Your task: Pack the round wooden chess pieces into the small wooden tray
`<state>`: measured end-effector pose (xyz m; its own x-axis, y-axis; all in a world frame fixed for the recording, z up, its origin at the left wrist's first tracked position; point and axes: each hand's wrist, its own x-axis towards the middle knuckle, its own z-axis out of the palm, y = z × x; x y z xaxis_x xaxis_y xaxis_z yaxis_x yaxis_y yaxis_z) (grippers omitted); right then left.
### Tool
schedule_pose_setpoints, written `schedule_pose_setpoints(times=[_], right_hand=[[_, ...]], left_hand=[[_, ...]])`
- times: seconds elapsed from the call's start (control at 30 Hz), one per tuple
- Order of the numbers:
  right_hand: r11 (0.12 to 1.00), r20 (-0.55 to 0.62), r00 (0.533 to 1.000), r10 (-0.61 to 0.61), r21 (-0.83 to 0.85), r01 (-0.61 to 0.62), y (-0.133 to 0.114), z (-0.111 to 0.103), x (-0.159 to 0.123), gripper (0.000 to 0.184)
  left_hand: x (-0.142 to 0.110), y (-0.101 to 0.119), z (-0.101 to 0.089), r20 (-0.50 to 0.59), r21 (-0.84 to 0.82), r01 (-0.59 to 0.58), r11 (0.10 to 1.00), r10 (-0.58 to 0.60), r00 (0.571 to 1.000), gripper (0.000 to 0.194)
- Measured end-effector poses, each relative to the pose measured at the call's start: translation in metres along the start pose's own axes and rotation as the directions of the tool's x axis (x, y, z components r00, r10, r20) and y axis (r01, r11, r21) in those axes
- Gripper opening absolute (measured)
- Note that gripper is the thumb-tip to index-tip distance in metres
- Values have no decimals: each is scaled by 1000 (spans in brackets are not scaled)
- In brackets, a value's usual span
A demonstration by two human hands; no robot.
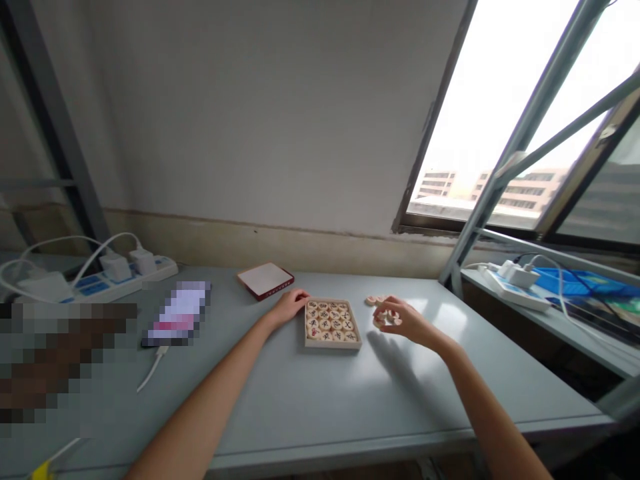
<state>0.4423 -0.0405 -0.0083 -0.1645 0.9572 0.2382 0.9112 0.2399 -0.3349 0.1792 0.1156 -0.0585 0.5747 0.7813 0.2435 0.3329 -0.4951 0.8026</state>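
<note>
A shallow wooden tray [333,345] lies in the middle of the grey table [310,400], filled with several round wooden chess pieces [330,320] marked in black and red. My left hand [289,305] rests against the tray's far left corner with its fingers curled on the edge. My right hand [400,319] hovers to the right of the tray, fingers pinched round a few loose pieces. Two or three more loose pieces [373,301] lie on the table just beyond that hand.
A red-edged white box lid [265,279] lies behind the tray. A phone [176,313] with a white cable and a power strip [107,277] sit at the left. A metal frame post [495,193], a window and another power strip [517,285] stand at the right.
</note>
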Motion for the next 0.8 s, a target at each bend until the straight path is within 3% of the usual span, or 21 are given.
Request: schedule_pose_setpoints(times=[0.2, 0.33, 0.47, 0.57, 0.67, 0.73, 0.8], right_hand=[[953, -78, 974, 213, -203, -224, 9, 1, -11, 16], [952, -89, 972, 219, -197, -233, 2, 3, -6, 9], [978, -98, 990, 97, -175, -113, -16, 8, 3, 8], [992, -7, 997, -76, -98, 75, -51, 17, 19, 17], [960, 136, 950, -281, 29, 280, -90, 30, 40, 27], [934, 171, 919, -356, 90, 346, -107, 38, 51, 26], [927, 148, 917, -371, 114, 357, -113, 42, 58, 21]], left_hand=[[1, 0, 0, 2, -9, -4, 1000, 4, 1000, 22], [0, 1, 0, 1, 11, -10, 1000, 10, 1000, 23], [0, 2, 0, 18, 9, -11, 1000, 10, 1000, 24], [0, 2, 0, 15, 10, -15, 1000, 14, 1000, 23], [-1, 3, -1, 9, 24, -13, 1000, 13, 1000, 22], [-2, 4, -1, 9, 41, -8, 999, 8, 1000, 22], [-2, 5, -1, 8, 48, -11, 999, 11, 1000, 23]])
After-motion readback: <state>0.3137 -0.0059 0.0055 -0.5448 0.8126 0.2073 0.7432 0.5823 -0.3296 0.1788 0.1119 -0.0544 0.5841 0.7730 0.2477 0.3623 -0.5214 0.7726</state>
